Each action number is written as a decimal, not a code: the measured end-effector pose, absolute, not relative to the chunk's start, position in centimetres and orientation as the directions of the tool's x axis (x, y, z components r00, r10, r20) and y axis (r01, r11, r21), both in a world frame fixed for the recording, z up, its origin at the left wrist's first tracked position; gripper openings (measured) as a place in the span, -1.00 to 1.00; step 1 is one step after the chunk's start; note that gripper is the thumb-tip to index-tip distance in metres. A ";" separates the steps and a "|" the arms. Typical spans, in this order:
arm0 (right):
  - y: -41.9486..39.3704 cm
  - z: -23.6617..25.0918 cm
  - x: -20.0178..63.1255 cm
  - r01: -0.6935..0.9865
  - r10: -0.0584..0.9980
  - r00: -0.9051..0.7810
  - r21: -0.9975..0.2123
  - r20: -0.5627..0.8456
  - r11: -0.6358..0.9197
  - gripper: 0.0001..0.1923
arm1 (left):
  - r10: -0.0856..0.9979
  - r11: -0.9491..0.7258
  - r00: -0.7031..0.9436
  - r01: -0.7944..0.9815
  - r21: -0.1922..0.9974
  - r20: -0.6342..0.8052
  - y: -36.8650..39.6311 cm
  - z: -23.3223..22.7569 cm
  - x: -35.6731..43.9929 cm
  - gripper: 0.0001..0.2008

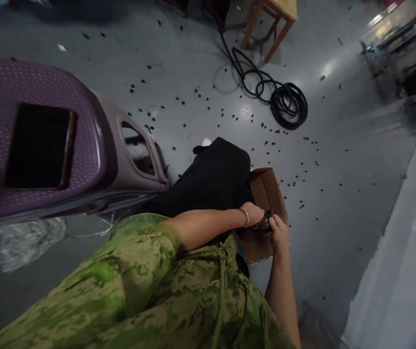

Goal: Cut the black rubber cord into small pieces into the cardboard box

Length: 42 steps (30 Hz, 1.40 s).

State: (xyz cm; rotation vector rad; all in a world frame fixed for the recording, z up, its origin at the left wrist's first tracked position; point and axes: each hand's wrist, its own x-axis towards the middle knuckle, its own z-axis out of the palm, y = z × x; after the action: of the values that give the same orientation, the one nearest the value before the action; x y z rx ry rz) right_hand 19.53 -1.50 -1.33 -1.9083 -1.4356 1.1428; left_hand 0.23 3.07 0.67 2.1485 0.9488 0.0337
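My left hand (254,213), with a bracelet at its wrist, is closed over a cardboard box (266,186). A dark object shows at its fingers, but its kind cannot be made out. Close beside it, my right hand (279,231) pinches a small black part (269,213) between thumb and fingers. Both hands meet above the box opening. Inside the box, near my dark-clothed leg (218,167), lies a pile of small black pieces (244,195).
A purple plastic stool (87,131) at the left carries a phone (38,145). Small black rings lie scattered over the grey floor (193,63). Ahead are a coil of black hose (289,106) and a wooden stool (273,19). Clear plastic wrap (33,240) lies at lower left.
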 end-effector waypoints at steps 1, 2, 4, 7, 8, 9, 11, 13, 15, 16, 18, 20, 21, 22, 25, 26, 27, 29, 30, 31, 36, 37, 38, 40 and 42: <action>-1.5 -1.6 19.5 0.522 0.940 0.108 -0.786 -0.323 -0.330 -0.65 | 0.639 -0.427 0.722 0.621 0.657 -0.267 3.1 0.7 0.2 -0.66; -1.4 -1.8 19.6 0.514 0.940 0.124 -0.790 -0.316 -0.334 -0.64 | 0.637 -0.430 0.723 0.621 0.655 -0.267 3.2 0.7 0.3 -0.67; -1.5 -2.2 19.5 0.500 0.940 0.159 -0.796 -0.301 -0.339 -0.62 | 0.630 -0.438 0.729 0.617 0.654 -0.266 3.3 0.8 0.2 -0.70; -1.7 -2.6 19.3 0.515 0.944 0.167 -0.791 -0.285 -0.330 -0.59 | 0.613 -0.448 0.740 0.613 0.650 -0.275 3.4 0.8 0.3 -0.76; -1.8 -2.7 19.3 0.529 0.945 0.161 -0.783 -0.284 -0.326 -0.58 | 0.609 -0.451 0.743 0.612 0.649 -0.278 3.4 0.8 0.3 -0.78; -1.9 -2.8 19.2 0.546 0.946 0.154 -0.774 -0.284 -0.321 -0.58 | 0.605 -0.453 0.745 0.612 0.648 -0.280 3.4 0.7 0.4 -0.79; -2.1 -2.9 19.1 0.559 0.944 0.153 -0.763 -0.291 -0.326 -0.59 | 0.601 -0.455 0.748 0.611 0.648 -0.283 3.4 0.5 0.5 -0.78; -2.2 -2.9 19.1 0.525 0.938 0.162 -0.778 -0.307 -0.345 -0.61 | 0.595 -0.450 0.749 0.611 0.651 -0.292 3.4 0.4 0.5 -0.78; -2.2 -2.7 19.0 0.457 0.932 0.166 -0.812 -0.323 -0.363 -0.64 | 0.585 -0.436 0.750 0.612 0.660 -0.309 3.4 0.5 0.4 -0.77; -2.2 -2.5 19.0 0.417 0.930 0.157 -0.831 -0.333 -0.368 -0.65 | 0.584 -0.426 0.748 0.614 0.665 -0.316 3.4 0.6 0.4 -0.75; -2.2 -2.1 18.9 0.342 0.927 0.116 -0.862 -0.356 -0.374 -0.65 | 0.585 -0.411 0.745 0.614 0.673 -0.321 3.4 0.8 0.2 -0.71; -2.3 -1.8 19.0 0.284 0.921 0.056 -0.878 -0.386 -0.386 -0.63 | 0.594 -0.407 0.742 0.609 0.680 -0.310 3.4 0.8 0.1 -0.66; -2.3 -1.7 19.1 0.263 0.917 0.031 -0.881 -0.399 -0.392 -0.62 | 0.597 -0.409 0.743 0.606 0.682 -0.302 3.3 0.8 0.1 -0.64; -2.4 -1.6 19.2 0.249 0.912 0.014 -0.882 -0.409 -0.400 -0.62 | 0.599 -0.412 0.744 0.604 0.682 -0.297 3.2 0.8 0.1 -0.63; -2.5 -1.6 19.7 0.215 0.896 0.012 -0.874 -0.445 -0.437 -0.63 | 0.588 -0.436 0.757 0.595 0.675 -0.287 3.1 0.7 0.2 -0.65; -2.5 -1.6 19.8 0.201 0.890 0.017 -0.870 -0.456 -0.450 -0.63 | 0.577 -0.450 0.767 0.586 0.674 -0.281 3.0 0.7 0.2 -0.67; -2.6 -1.7 19.8 0.185 0.885 0.022 -0.868 -0.465 -0.461 -0.62 | 0.566 -0.463 0.776 0.578 0.672 -0.277 3.0 0.7 0.2 -0.69; -2.6 -1.7 19.7 0.163 0.879 0.033 -0.865 -0.475 -0.474 -0.60 | 0.548 -0.486 0.792 0.564 0.667 -0.270 3.1 0.8 0.2 -0.72; -2.6 -1.8 19.5 0.167 0.875 0.032 -0.861 -0.483 -0.481 -0.59 | 0.547 -0.491 0.793 0.563 0.664 -0.268 3.1 0.8 0.2 -0.73; -2.7 -1.9 19.2 0.184 0.870 0.026 -0.853 -0.493 -0.489 -0.58 | 0.552 -0.491 0.790 0.567 0.661 -0.267 3.2 0.8 0.2 -0.74; -2.8 -3.0 17.9 0.326 0.871 0.011 -0.822 -0.491 -0.467 -0.51 | 0.606 -0.428 0.734 0.626 0.651 -0.308 3.5 0.9 0.2 -0.73; -2.9 -3.3 17.8 0.340 0.881 0.029 -0.824 -0.473 -0.453 -0.52 | 0.608 -0.408 0.721 0.644 0.648 -0.334 3.6 0.8 0.2 -0.74; -3.0 -3.5 17.9 0.351 0.889 0.049 -0.825 -0.456 -0.442 -0.52 | 0.608 -0.384 0.706 0.662 0.644 -0.363 3.6 0.8 0.2 -0.75; -3.2 -3.9 18.3 0.365 0.901 0.105 -0.827 -0.421 -0.429 -0.55 | 0.606 -0.336 0.675 0.697 0.633 -0.421 3.5 0.6 0.3 -0.76; -3.6 -4.0 18.7 0.359 0.906 0.179 -0.832 -0.384 -0.423 -0.55 | 0.605 -0.294 0.650 0.719 0.629 -0.460 3.4 0.5 0.4 -0.74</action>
State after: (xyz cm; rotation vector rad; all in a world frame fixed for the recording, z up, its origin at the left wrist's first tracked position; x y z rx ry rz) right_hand 18.68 -3.58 -4.05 -1.8809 -1.1877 1.2203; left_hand 0.41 3.45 0.51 2.0031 1.0317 -0.1671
